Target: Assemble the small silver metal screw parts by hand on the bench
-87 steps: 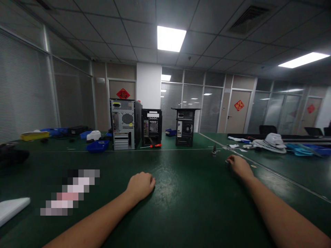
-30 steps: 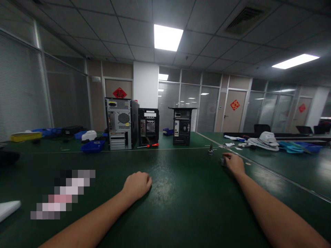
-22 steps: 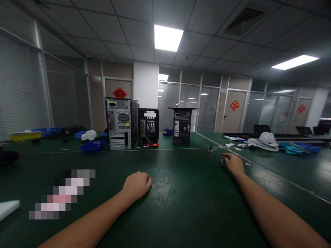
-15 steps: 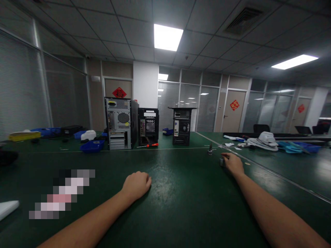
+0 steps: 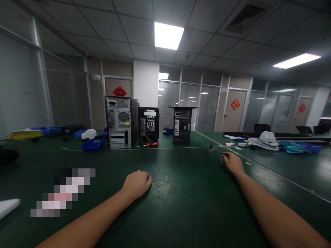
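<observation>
My right hand reaches out to the right side of the green table. Its fingers are closed on a small grey metal part, whose kind is too small to tell. Just beyond and left of that hand, a small dark metal fitting stands upright on the tabletop. My left hand rests on the table as a loose fist, with its fingers curled under; no object shows in it. A flat pale disc lies to the right of my right hand.
Three computer cases stand at the back: a tall grey one, a black one and another black one. A red-handled screwdriver and a blue tray lie before them. At far right are a white hat and blue items.
Since the oldest frame the view has shifted slightly, and more of the grey metal part shows at my right fingertips. Over the last second both hands stay almost still.
</observation>
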The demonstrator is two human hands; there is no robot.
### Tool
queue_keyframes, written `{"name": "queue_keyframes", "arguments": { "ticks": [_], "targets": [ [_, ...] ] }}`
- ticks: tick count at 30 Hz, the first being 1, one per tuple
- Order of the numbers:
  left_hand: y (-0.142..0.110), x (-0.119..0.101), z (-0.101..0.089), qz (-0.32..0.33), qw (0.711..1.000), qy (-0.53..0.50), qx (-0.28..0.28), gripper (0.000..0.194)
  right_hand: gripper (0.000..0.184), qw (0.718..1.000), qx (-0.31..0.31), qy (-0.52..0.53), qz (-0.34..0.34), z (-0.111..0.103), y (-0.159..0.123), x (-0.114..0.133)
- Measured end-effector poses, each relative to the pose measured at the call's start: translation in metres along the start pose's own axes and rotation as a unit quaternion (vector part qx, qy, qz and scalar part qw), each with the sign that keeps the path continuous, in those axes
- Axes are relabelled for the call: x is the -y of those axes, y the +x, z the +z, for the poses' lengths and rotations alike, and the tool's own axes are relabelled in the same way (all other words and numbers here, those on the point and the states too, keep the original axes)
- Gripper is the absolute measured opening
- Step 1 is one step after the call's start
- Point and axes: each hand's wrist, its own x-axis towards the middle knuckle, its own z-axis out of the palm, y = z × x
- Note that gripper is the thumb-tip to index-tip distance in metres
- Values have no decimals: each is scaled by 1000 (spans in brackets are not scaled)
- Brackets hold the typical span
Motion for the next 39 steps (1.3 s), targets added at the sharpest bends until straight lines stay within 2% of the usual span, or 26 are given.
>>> {"name": "queue_keyframes", "arguments": {
  "ticks": [14,20,30,39],
  "targets": [
    [-2,-2,-4,-5,1000,-15,6,42,35,999,-6,32,-8,1,1,-2],
    [-2,-2,-6,-6,1000,-14,13,43,32,999,14,35,-7,0,0,-3],
    [-2,-2,-4,-7,1000,-11,13,43,36,995,14,73,67,10,6,-10],
    [-2,0,-5,1,1000,-22,14,44,34,995,58,68,46,15,5,-5]
  ]
}}
